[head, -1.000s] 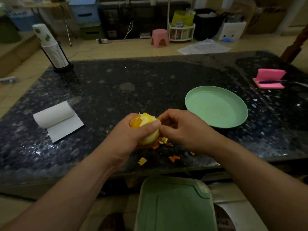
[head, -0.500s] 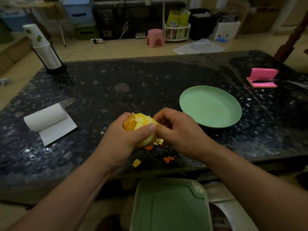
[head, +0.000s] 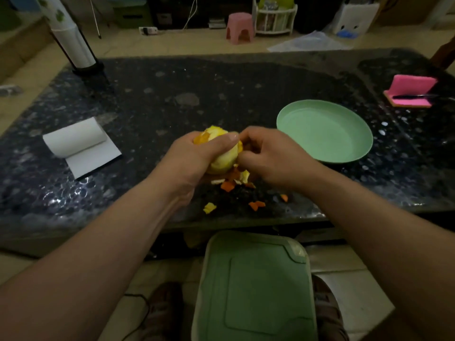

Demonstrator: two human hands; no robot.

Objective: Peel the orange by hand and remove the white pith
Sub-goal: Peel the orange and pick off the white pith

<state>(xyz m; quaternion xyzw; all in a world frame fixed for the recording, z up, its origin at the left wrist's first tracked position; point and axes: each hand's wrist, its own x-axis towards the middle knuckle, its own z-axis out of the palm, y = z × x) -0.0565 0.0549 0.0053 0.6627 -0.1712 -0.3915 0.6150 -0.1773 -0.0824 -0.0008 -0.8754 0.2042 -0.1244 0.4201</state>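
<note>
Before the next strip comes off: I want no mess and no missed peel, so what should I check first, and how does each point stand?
1. Left hand grips the orange: ok.
2. Right hand has a pinch on peel: cannot tell, its fingertips are hidden against the fruit.
3. All peel off: not ok, an orange-coloured patch shows at the top.
4. Plate free for the fruit: ok, nothing lies in it.
5. Scraps gathered: not ok, they lie loose on the table near its front edge.
</note>
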